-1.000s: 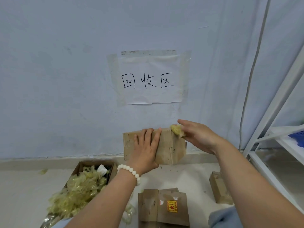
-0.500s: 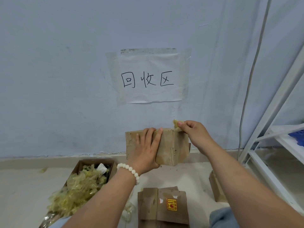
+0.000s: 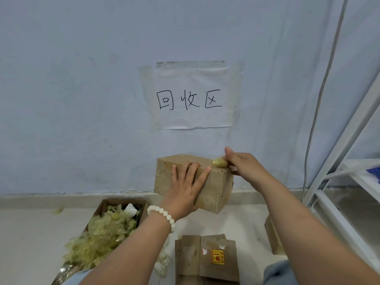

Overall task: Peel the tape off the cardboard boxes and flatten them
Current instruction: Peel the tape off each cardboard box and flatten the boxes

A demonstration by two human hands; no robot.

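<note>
— Since half a second ago, the cardboard box (image 3: pixel 213 188) has tipped to show more of its top, and the right hand (image 3: pixel 244 167) has rolled so its thumb points up.
— Where's the tape?
— A crumpled yellowish tape wad (image 3: pixel 219 163) sits at the box's top right corner, pinched in the right hand's fingertips. I cannot tell whether it is attached to the box.
— And the left hand (image 3: pixel 185 190)?
— Its fingers (image 3: pixel 202 177) are spread flat over the near face, tips at the top edge, holding the box up before the wall.
— What might go wrong?
— A hard tug could snap the strip or tear the cardboard's skin. Braced only by spread fingers, the box could twist loose and drop onto the flattened boxes (image 3: pixel 205 258) below.
</note>
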